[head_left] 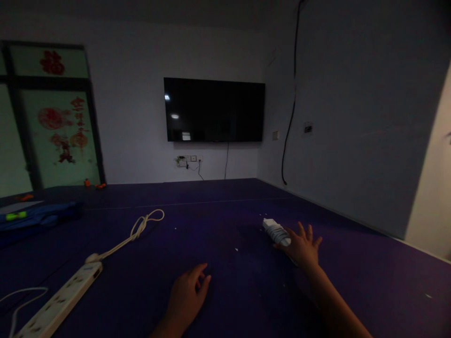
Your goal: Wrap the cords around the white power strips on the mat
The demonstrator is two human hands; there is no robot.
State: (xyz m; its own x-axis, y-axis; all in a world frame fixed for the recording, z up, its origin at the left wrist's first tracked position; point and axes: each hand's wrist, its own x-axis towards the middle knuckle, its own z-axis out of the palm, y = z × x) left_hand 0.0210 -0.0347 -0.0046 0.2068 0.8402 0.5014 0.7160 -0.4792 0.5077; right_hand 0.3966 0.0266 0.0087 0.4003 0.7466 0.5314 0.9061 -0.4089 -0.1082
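Note:
My right hand (pixel 303 248) is at the near end of a white block with a pale cord wound round it (pixel 276 231). The thumb and a forefinger lie along its sides, while the other fingers spread upward. Part of the block is hidden behind the hand, and I cannot make out its exact kind. My left hand (pixel 186 295) rests low over the purple surface (pixel 225 310), near the middle. Its fingers are loosely bent with the thumb apart, and nothing shows in them.
At the left lies a white power strip (pixel 59 300) with its knotted cord (pixel 141 227) stretching away. A blue cloth-like item (pixel 52 216) sits farther left. Small white scraps dot the surface. A television (pixel 214 110) hangs on the far wall; a black cable (pixel 291 122) hangs at the right.

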